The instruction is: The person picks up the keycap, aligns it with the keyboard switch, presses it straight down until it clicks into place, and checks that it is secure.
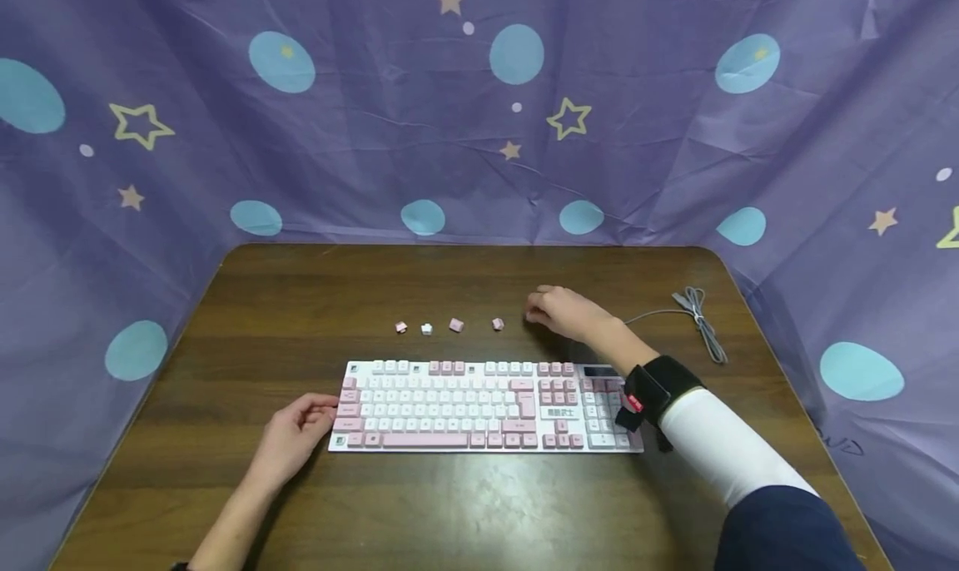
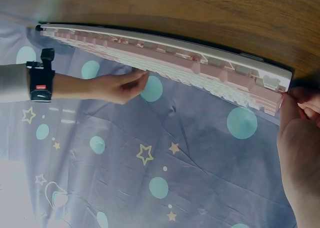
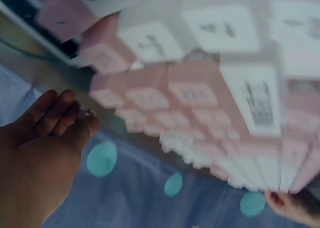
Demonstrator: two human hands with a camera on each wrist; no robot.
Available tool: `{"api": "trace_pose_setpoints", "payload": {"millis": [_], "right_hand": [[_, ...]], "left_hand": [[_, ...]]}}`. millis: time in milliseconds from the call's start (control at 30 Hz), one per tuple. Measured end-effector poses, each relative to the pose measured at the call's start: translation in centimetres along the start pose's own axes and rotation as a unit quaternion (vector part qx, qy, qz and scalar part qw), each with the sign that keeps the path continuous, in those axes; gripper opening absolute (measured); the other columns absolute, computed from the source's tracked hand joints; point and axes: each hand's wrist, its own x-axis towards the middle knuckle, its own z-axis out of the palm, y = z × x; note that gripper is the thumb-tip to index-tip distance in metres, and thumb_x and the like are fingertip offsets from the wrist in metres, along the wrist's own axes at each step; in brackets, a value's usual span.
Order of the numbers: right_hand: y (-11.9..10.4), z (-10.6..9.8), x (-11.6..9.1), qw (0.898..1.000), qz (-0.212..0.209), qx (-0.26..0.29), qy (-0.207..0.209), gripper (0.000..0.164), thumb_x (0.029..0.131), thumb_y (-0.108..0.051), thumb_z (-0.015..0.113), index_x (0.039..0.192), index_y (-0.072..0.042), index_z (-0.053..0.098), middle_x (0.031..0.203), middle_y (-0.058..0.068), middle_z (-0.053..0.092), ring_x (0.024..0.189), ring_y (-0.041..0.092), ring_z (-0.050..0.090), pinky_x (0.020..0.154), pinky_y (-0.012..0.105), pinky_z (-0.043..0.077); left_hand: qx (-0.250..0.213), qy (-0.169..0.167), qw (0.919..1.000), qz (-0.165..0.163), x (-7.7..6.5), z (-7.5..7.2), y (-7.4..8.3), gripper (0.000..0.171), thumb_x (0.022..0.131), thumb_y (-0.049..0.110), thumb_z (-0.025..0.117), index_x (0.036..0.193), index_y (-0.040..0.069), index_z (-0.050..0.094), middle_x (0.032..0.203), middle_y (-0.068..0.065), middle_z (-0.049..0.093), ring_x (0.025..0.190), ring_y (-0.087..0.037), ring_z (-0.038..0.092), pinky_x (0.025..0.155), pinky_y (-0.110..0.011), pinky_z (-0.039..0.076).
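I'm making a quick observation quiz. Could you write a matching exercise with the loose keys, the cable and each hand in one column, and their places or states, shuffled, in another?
Column one
1. Four loose keys
2. Cable
3. Left hand
4. Right hand

Column two
A. Touching the left end of the keyboard
B. Pinching a small piece between the fingers
C. Bundled on the right side of the table
D. In a row beyond the keyboard

Right pairs: 1-D, 2-C, 3-A, 4-B
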Motion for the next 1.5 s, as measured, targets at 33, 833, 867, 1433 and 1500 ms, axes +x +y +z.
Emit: {"api": "trace_pose_setpoints", "payload": {"millis": [33,833,867,1433,1500], "right_hand": [[0.0,-0.4,-0.5,1.0,0.001,0.01,0.007,0.007,0.09,-0.013,0.062,0.093,-0.008,0.066,0.09,0.003,0.061,0.084,0.016,0.061,0.074,0.03,0.05],[1.3,-3.5,-12.3,0.976,0.1,0.182,-0.071,0.006,0.087,-0.025,0.067,0.088,-0.019,0.065,0.078,-0.006,0.065,0.069,0.008,0.058,0.062,0.026,0.047],[1.4,-3.4,-12.6,0.976,0.097,0.181,-0.074,0.006,0.087,-0.024,0.067,0.088,-0.018,0.064,0.078,-0.006,0.065,0.069,0.008,0.057,0.062,0.025,0.047],[0.9,-2.5,-15.3,0.985,0.073,0.14,-0.064,0.012,0.082,-0.017,0.072,0.081,-0.015,0.06,0.071,-0.009,0.057,0.06,0.001,0.046,0.051,0.021,0.041],[0.9,-2.5,-15.3,0.984,0.082,0.142,-0.068,0.013,0.082,-0.018,0.072,0.08,-0.016,0.059,0.07,-0.01,0.056,0.059,0.001,0.046,0.051,0.021,0.041]], "left_hand": [[-0.001,0.0,1.0,0.002,0.0,0.0,0.0,0.016,0.086,0.004,0.063,0.102,0.003,0.067,0.086,-0.008,0.066,0.074,-0.001,0.057,0.064,-0.016,0.047],[-0.003,-0.004,1.0,0.003,0.0,0.0,0.1,0.016,0.088,0.007,0.063,0.102,0.002,0.066,0.087,-0.009,0.067,0.076,0.0,0.057,0.064,-0.015,0.047],[-0.002,-0.004,1.0,0.002,0.0,0.0,0.1,0.016,0.088,0.007,0.063,0.102,0.002,0.066,0.087,-0.009,0.067,0.075,0.0,0.057,0.064,-0.015,0.047],[-0.01,0.009,0.9998,0.017,0.2,0.0,0.2,0.015,0.086,0.004,0.063,0.101,0.0,0.066,0.084,-0.009,0.066,0.073,0.002,0.056,0.061,-0.013,0.046],[-0.007,0.007,0.9998,0.014,0.1,0.0,0.1,0.015,0.087,0.004,0.063,0.101,0.001,0.066,0.085,-0.009,0.067,0.073,0.002,0.056,0.062,-0.014,0.047]]}}
